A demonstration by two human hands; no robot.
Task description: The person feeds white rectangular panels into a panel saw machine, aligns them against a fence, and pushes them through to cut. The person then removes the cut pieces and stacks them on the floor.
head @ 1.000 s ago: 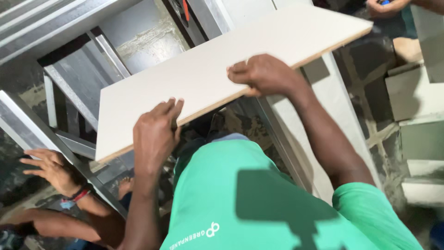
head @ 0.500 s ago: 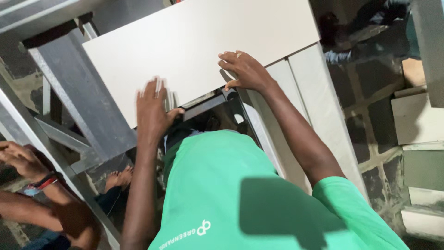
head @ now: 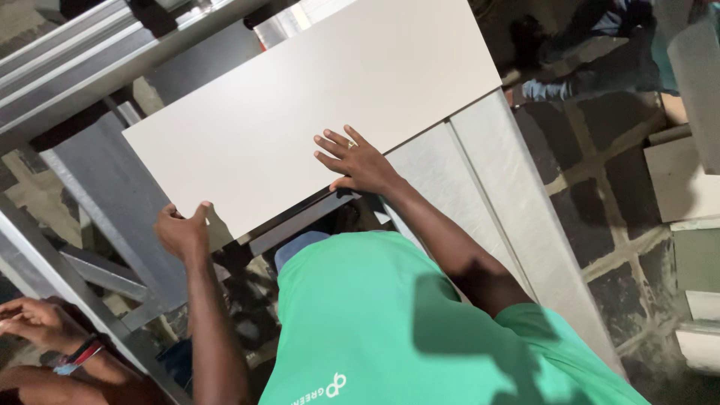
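Both hands are working one pale board (head: 300,112): left hand (head: 182,232) is gripping its near corner edge, right hand (head: 358,161) is lying flat on top, fingers spread. Board is resting on grey metal framing (head: 82,180), seemingly mid-placement, not yet seated. Another person's hand (head: 37,322) is hovering lower left. No containers showing.

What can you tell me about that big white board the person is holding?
The white board is a large, flat rectangle, smooth, plain and matte, with thin straight edges. It lies tilted across grey metal frame rails. The right hand rests flat on its near edge, fingers spread. The left hand grips its lower left corner.
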